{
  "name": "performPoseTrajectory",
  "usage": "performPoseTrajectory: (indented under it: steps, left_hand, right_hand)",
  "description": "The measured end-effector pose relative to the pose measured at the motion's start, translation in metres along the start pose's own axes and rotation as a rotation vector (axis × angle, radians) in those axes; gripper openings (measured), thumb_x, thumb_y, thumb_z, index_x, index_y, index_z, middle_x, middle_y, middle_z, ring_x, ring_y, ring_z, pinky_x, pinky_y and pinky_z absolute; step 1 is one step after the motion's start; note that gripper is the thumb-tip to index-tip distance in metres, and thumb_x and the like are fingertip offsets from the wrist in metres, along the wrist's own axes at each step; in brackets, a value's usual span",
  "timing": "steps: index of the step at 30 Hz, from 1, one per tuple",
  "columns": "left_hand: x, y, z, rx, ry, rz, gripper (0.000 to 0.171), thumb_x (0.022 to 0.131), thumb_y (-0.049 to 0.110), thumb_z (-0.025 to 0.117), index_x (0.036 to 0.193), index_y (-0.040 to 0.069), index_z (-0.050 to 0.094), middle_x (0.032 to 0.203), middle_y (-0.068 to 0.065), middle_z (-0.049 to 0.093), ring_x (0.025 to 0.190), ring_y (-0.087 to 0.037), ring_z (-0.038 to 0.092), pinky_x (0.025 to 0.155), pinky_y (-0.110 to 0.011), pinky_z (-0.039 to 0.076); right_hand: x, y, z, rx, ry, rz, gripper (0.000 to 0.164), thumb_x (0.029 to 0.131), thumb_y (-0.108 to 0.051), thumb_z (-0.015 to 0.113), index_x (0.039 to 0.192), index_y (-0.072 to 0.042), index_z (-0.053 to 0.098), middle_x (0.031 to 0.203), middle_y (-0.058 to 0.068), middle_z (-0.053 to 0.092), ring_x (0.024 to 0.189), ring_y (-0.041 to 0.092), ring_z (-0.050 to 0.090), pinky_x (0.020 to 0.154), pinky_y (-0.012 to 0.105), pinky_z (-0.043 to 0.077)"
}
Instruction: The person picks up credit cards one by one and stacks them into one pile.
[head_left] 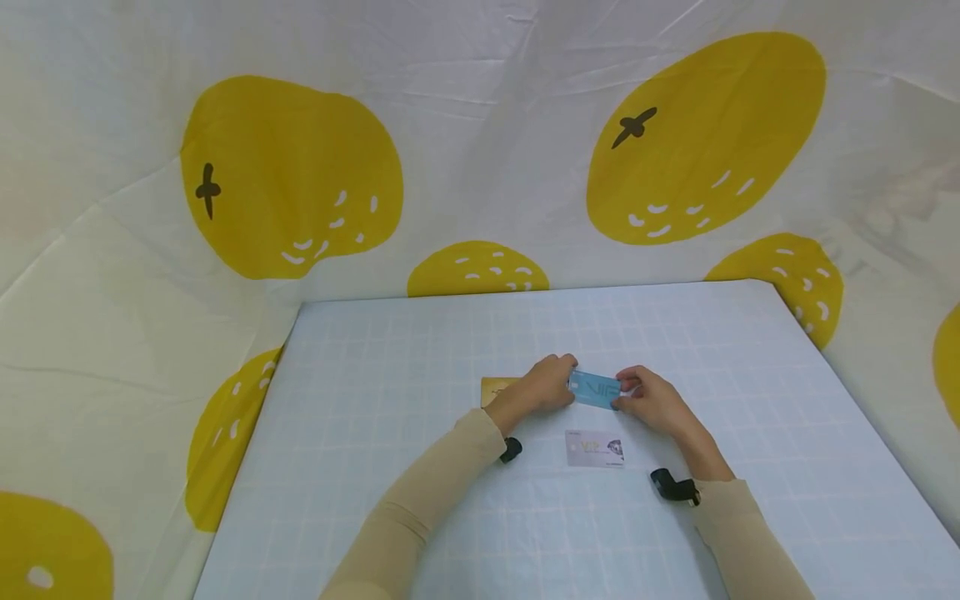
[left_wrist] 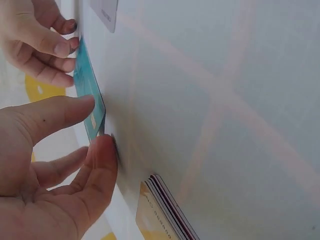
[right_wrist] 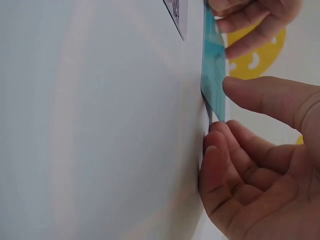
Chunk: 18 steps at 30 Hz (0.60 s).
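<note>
A teal card with VIP lettering lies between my two hands, low over the table. My left hand pinches its left end; in the left wrist view the thumb lies on the card's face and the fingers are at its edge. At the opposite end, my right hand holds the card between thumb and fingers. Partly behind my left wrist is a gold card, which the left wrist view shows as the top of a card stack. Nearer me, a pale VIP card lies flat.
The table has a white cloth with a faint grid. Behind it and at both sides hangs a white sheet printed with yellow fruit. Dark wrist devices sit at both sleeve cuffs.
</note>
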<state>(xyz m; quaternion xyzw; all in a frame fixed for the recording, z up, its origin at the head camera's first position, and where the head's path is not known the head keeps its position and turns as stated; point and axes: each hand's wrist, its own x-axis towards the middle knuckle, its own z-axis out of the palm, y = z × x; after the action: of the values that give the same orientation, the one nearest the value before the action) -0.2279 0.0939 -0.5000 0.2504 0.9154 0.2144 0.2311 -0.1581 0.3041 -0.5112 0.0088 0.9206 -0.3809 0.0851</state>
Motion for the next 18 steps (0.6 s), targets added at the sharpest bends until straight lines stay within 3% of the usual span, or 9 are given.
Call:
performPoseTrajectory:
  steps: [5, 12, 18]
  left_hand:
    - [-0.002, -0.005, -0.002, -0.143, 0.021, 0.006, 0.05, 0.092, 0.016, 0.071, 0.137, 0.001, 0.054, 0.114, -0.004, 0.064, 0.1, -0.014, 0.058, 0.084, -0.025, 0.049]
    - [-0.006, -0.011, -0.002, -0.354, 0.028, -0.016, 0.05, 0.092, 0.02, 0.072, 0.135, 0.001, 0.056, 0.123, -0.005, 0.063, 0.109, -0.014, 0.059, 0.091, -0.027, 0.049]
    - [-0.008, -0.014, -0.001, -0.401, 0.062, -0.006, 0.052, 0.091, 0.021, 0.074, 0.136, 0.001, 0.056, 0.119, -0.004, 0.063, 0.103, -0.012, 0.058, 0.09, -0.027, 0.048]
  right_hand:
    - [-0.002, -0.001, 0.0, 0.053, 0.017, 0.046, 0.043, 0.098, -0.016, 0.064, 0.133, 0.005, 0.053, 0.117, 0.021, 0.064, 0.108, 0.037, 0.062, 0.087, 0.047, 0.052]
    - [-0.003, -0.003, 0.0, 0.153, 0.029, 0.088, 0.043, 0.1, -0.018, 0.061, 0.135, 0.006, 0.052, 0.118, 0.022, 0.064, 0.098, 0.027, 0.066, 0.083, 0.036, 0.053]
    - [-0.001, -0.002, 0.001, 0.231, 0.04, 0.087, 0.04, 0.102, -0.014, 0.057, 0.136, 0.007, 0.052, 0.121, 0.023, 0.062, 0.102, 0.027, 0.065, 0.083, 0.028, 0.054]
